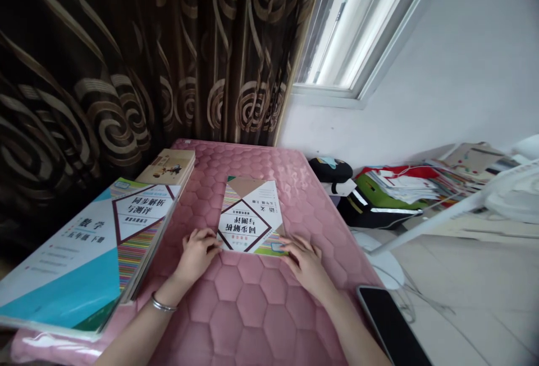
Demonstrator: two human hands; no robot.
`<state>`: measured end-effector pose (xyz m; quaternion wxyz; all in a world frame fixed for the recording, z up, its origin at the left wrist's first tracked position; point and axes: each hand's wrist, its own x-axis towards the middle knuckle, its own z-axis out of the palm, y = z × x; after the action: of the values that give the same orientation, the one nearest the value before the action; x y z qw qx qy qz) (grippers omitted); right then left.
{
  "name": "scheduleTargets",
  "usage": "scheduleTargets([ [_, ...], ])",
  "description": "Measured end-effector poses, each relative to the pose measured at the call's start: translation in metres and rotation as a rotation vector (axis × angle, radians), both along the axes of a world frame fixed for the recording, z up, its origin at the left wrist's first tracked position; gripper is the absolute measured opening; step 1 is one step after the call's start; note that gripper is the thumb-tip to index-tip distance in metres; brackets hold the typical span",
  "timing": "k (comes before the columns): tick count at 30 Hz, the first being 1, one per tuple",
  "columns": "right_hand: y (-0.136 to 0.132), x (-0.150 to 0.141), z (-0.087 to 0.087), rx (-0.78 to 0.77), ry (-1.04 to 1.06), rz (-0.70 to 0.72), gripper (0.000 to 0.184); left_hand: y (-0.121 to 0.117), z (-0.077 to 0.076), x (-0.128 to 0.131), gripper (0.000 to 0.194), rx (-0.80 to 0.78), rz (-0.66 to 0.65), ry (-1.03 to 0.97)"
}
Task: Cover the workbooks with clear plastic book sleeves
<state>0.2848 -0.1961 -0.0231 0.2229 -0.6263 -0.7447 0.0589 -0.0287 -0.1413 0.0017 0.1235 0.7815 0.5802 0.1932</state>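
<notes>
A thin workbook (248, 217) with a white, tan and striped cover lies face up on a pink quilted surface (261, 310), its print upside down to me. At the workbook's near left corner, my left hand (199, 254) is closed with bent fingers gripping the edge; a silver bangle circles that wrist. Opposite it, my right hand (304, 260) holds the near right corner, fingertips over the cover. The undersides of both corners are hidden.
To the left stands a stack of books (80, 254) with a blue and white cover on top, a tan book (168, 168) behind it. A phone (391, 326) lies at the right edge. Beyond are a white fan (438, 217), bags (374, 203), papers and a dark curtain (168, 46).
</notes>
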Motion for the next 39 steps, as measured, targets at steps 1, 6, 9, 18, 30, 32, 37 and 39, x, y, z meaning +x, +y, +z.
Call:
scheduleTargets([
  [1, 0.0, 0.001, 0.0, -0.004, 0.017, 0.005, 0.014, 0.0, 0.0, -0.001, 0.017, -0.006, 0.0, -0.002],
  [6, 0.016, 0.001, -0.001, 0.026, 0.143, -0.021, 0.024, 0.0, -0.001, 0.001, 0.015, 0.011, 0.011, 0.0],
  [9, 0.044, -0.001, 0.003, 0.034, 0.169, -0.105, 0.027, -0.001, -0.002, 0.0, 0.016, 0.035, 0.003, 0.012],
  [18, 0.088, -0.022, 0.04, -0.279, 0.041, -0.363, 0.036, -0.019, 0.021, 0.018, 0.024, 0.287, -0.018, 0.199],
  [30, 0.0, -0.102, 0.029, -0.336, -0.071, -0.229, 0.039, 0.048, 0.017, 0.031, 0.035, 0.144, 0.306, 0.485],
  [32, -0.003, -0.112, 0.031, -0.331, -0.083, -0.133, 0.043, 0.068, 0.015, 0.034, 0.038, 0.086, 0.347, 0.469],
  [37, 0.012, -0.09, 0.041, -0.163, -0.12, 0.074, 0.03, 0.086, 0.015, 0.042, 0.044, 0.094, 0.346, 0.399],
  [39, 0.02, -0.065, 0.04, -0.097, -0.138, 0.108, 0.024, 0.073, 0.016, 0.047, 0.042, 0.111, 0.298, 0.393],
])
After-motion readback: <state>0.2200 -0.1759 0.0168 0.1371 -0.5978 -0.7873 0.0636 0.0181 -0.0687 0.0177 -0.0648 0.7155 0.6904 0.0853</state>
